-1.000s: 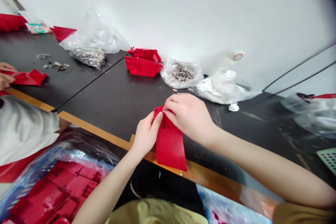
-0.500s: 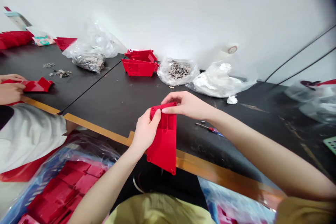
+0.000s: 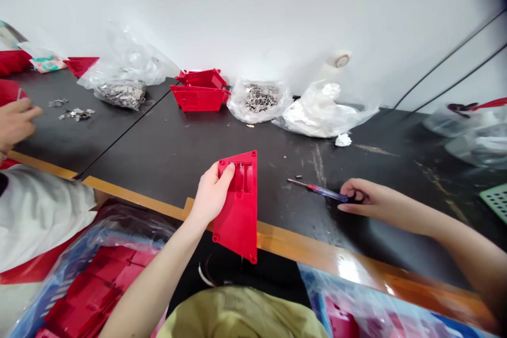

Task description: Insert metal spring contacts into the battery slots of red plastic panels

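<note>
My left hand (image 3: 209,198) grips a flat red plastic panel (image 3: 240,206) by its left edge and holds it up over the near edge of the black table (image 3: 166,153). My right hand (image 3: 362,199) rests on the table to the right, fingers curled around the blue-and-red handle of a small screwdriver (image 3: 317,190) that lies there. A tiny dark screw (image 3: 298,177) sits just beyond the screwdriver's shaft.
Red plastic housings (image 3: 198,92) stand stacked at the back by the wall. Clear bags of metal bits (image 3: 259,99) (image 3: 121,90) and a white bag (image 3: 320,113) lie beside them. Another person's hand (image 3: 16,121) works at far left. Bags of red parts (image 3: 95,290) sit below the table edge.
My right hand let go of the red panel's top and moved right to the screwdriver on the table. My left hand keeps the panel, now tilted more upright.
</note>
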`<state>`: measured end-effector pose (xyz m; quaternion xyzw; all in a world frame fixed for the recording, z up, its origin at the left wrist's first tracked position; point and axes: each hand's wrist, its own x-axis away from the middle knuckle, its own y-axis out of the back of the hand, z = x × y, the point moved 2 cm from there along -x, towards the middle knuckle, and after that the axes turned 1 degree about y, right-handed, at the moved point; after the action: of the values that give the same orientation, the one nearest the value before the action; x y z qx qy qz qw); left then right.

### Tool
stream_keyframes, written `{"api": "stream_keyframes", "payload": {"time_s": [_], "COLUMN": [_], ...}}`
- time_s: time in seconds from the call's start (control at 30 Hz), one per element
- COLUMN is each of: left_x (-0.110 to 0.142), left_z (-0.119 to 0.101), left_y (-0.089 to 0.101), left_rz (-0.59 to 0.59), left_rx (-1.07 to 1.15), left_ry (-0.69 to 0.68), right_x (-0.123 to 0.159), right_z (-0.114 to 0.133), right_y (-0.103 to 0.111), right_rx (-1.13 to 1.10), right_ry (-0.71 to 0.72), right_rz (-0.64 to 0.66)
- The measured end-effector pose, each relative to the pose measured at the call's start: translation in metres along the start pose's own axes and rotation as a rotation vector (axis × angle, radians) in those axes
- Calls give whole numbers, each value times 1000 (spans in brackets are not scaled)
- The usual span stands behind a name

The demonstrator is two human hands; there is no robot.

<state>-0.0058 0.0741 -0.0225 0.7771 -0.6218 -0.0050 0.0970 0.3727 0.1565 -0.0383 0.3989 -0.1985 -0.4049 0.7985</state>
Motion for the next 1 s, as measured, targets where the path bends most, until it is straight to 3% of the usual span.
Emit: {"api": "stream_keyframes", "payload": {"time_s": [0.13,0.23,0.37,0.5,0.53,0.57,0.7,0.73,0.8,0.87,0.93,1.0], "left_x": [1,6,15,19,19,19,16,15,13,12,11,10], "left_z": [-2,-5,0,17,21,24,26,26,24,23,23,24], "left_y": [-2,-3,0,3,3,4,5,5,6,6,6,5], "left_rz": [-2,62,130,135,118,94,59,68,93,105,112,121], "left_rx": [33,145,206,21,-61,-145,-317,-315,-312,-341,-391,-418], "left_ry": [19,104,190,114,92,76,91,104,123,149,169,158], "right_x": [6,0,-16,-40,-49,-59,-105,-114,-128,-134,-134,-127], "right_z": [-3,17,68,121,132,142,178,185,197,205,209,209], "right_y": [-5,5,15,21,21,20,-3,-14,-40,-66,-87,-102], "right_rx": [-86,-247,-596,-836,-920,-987,-1188,-1269,-1390,-1368,-1244,-1024], "right_ry": [23,-12,-189,-202,-191,-196,-323,-390,-527,-569,-445,-184], "right_rz": [-1,-124,-436,-941,-977,-909,-434,-412,-494,-549,-579,-665]}}
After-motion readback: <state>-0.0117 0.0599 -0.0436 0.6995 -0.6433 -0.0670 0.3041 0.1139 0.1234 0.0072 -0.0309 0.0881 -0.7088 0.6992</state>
